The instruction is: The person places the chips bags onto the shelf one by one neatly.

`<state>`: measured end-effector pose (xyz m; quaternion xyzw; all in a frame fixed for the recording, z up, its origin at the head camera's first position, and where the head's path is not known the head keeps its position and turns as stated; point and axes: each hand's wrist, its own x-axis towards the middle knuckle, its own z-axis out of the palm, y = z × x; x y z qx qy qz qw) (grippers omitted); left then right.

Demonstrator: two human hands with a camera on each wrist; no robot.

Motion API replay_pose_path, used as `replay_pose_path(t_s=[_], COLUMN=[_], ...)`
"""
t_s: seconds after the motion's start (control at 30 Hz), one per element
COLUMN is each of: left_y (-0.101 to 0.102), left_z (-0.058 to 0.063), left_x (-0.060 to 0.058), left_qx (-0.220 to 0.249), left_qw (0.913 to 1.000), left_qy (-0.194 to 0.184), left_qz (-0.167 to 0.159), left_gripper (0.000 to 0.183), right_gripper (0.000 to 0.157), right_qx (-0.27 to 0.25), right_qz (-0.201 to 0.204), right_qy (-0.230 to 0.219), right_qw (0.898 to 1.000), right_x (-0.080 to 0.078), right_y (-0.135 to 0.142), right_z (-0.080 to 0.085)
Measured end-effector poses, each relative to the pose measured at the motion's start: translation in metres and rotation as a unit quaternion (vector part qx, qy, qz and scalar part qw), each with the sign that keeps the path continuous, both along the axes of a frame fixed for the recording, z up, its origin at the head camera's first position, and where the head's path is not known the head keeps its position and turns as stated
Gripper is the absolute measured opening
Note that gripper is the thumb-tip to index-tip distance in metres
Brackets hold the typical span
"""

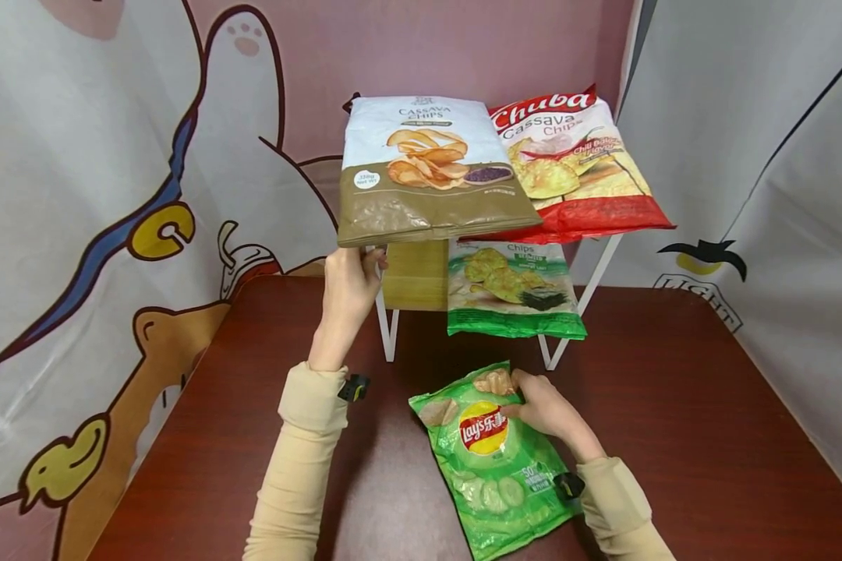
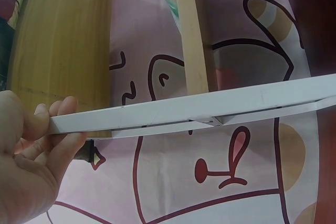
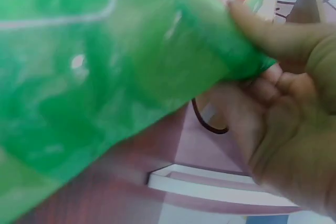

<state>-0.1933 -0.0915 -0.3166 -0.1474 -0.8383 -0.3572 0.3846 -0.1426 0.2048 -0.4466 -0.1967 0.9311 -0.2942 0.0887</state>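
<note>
My left hand (image 1: 349, 284) grips a white metal leg (image 2: 184, 109) of a two-level wooden shelf rack, near its upper left corner; thumb and fingers close round the bar in the left wrist view. In my right hand (image 1: 547, 403) is the upper right edge of a green Lay's chip bag (image 1: 512, 456), pinched between thumb and fingers. This bag slants above the table in front of the rack. On the top level lie a white-and-brown cassava chip bag (image 1: 428, 206) and a red-and-white Chuba chip bag (image 1: 596, 210), side by side, both jutting forward.
A green-edged chip bag (image 1: 512, 321) lies at the right of the lower wooden shelf board (image 1: 414, 276), overhanging its front. The rack stands toward the back of a dark red-brown table (image 1: 203, 467). Cartoon-printed cloth (image 1: 252, 195) surrounds the table at the back and sides.
</note>
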Motion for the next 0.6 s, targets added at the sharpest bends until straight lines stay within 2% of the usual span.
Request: replay_pose_path(t_s=[0.13, 0.3, 0.6], left_y=[0.000, 0.000, 0.000], left_z=[0.000, 0.000, 0.000], left_x=[0.000, -0.001, 0.001], left_qx=[0.002, 0.004, 0.001], left_qw=[1.0000, 1.0000, 1.0000], left_qy=[0.001, -0.003, -0.008], left_qz=[-0.003, -0.001, 0.000], left_gripper=[0.008, 0.007, 0.009], right_gripper=[0.024, 0.026, 0.032], right_qx=[-0.026, -0.047, -0.089], right_qz=[0.043, 0.066, 0.096], right_qy=[0.059, 0.119, 0.165], right_qw=[0.997, 0.990, 0.978], right_x=[0.003, 0.005, 0.014], right_y=[-0.003, -0.006, -0.011], right_z=[0.005, 0.015, 0.033])
